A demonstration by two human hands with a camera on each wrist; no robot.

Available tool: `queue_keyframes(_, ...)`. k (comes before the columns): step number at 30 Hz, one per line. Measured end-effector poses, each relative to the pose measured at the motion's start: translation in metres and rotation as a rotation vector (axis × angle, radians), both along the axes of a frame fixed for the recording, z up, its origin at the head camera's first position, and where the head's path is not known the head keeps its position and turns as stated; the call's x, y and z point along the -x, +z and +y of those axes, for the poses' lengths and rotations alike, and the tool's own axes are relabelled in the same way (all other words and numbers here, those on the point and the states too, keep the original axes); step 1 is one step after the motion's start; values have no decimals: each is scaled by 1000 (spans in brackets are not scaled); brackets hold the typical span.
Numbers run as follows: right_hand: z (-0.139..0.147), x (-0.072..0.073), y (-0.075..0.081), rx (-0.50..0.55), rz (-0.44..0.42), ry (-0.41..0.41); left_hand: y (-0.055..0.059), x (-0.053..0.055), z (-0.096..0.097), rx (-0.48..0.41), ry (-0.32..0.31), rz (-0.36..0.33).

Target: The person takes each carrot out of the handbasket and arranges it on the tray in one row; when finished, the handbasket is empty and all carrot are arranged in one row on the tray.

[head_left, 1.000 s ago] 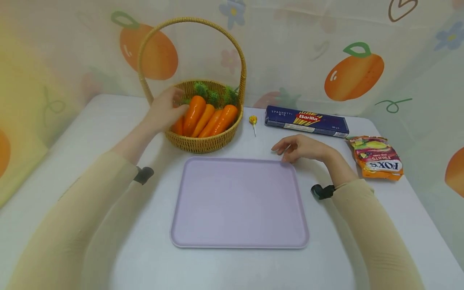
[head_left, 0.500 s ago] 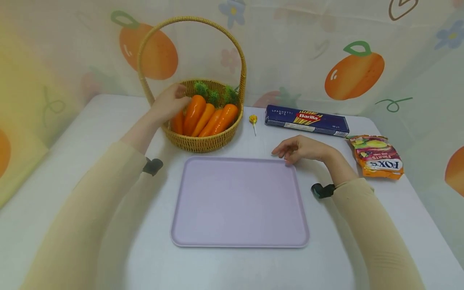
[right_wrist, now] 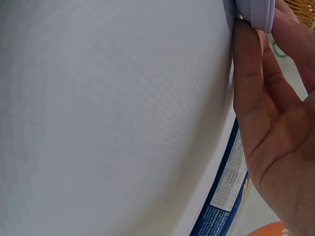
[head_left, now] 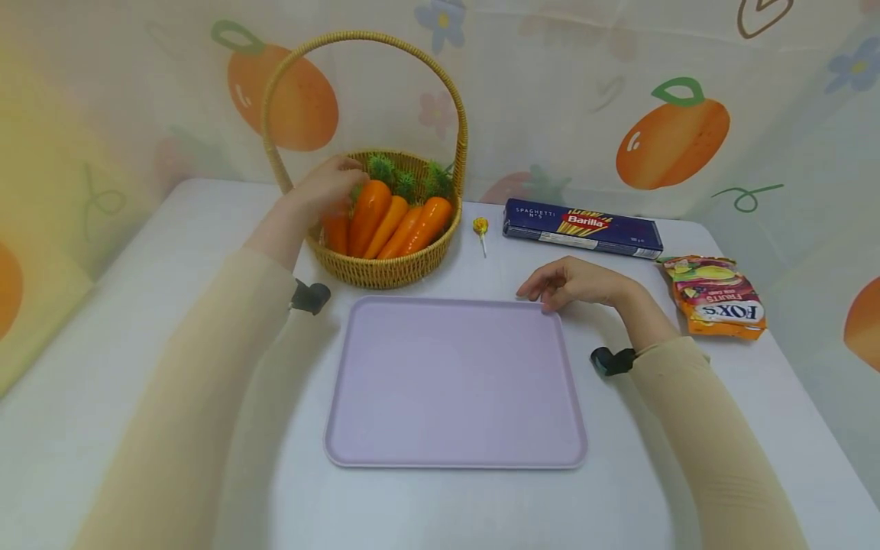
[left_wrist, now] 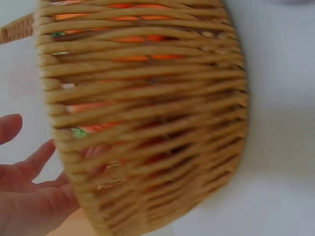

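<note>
My left hand (head_left: 328,187) reaches over the left rim of a wicker basket (head_left: 385,273). Inside lie several glossy orange carrots (head_left: 371,218) with green tops, the leftmost one partly under the hand. In the left wrist view the basket wall (left_wrist: 162,113) hides most of the fingers; the thumb and fingers that show stand apart, gripping nothing visible. My right hand (head_left: 577,281) rests at the far right corner of a lilac tray (head_left: 454,382), fingers loosely bent. The right wrist view has the tray's corner (right_wrist: 256,14) at the fingertips and thumb.
Right of the basket lies a yellow-wrapped lollipop (head_left: 480,227). Behind the right hand is a dark blue Barilla spaghetti box (head_left: 583,229). An orange Fox's candy bag (head_left: 718,298) lies near the table's right side. The basket's tall handle (head_left: 364,36) arches over the carrots.
My left hand has moved right and deeper into the basket, over the leftmost carrot. The right hand has stayed almost still at the tray's corner.
</note>
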State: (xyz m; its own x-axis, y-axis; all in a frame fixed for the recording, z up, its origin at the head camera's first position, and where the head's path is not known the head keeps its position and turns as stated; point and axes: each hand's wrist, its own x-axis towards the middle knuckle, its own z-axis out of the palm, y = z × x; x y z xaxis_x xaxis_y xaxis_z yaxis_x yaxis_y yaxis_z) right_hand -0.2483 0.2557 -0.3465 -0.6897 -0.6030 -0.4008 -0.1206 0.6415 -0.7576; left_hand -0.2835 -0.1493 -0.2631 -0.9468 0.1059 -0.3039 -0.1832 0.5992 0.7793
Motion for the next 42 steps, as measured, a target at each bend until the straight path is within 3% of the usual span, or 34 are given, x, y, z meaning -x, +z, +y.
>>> queue_keyframes(10, 0, 3, -3, 8, -17, 14, 20, 10, 5, -97, 111, -133)
queue_keyframes(18, 0, 2, -3, 3, -17, 17, 23, 19, 7, -129, 150, -139)
queue_keyframes(25, -5, 1, 1, 2, -23, 3, 27, 19, 6, -145, 114, -199)
queue_keyframes(30, -3, 1, 0, -11, -19, 12, 26, 20, 14, -187, 73, -153)
queue_keyframes(33, -1, 2, 0, -18, -21, 22, 25, 22, 25, -171, 16, -120)
queue_keyframes(37, 0, 2, 1, -13, -27, 33, 27, 23, 42, -82, -93, -120)
queue_keyframes(42, 0, 2, 1, -7, -47, 27, 28, 26, 61, 1, -193, -156)
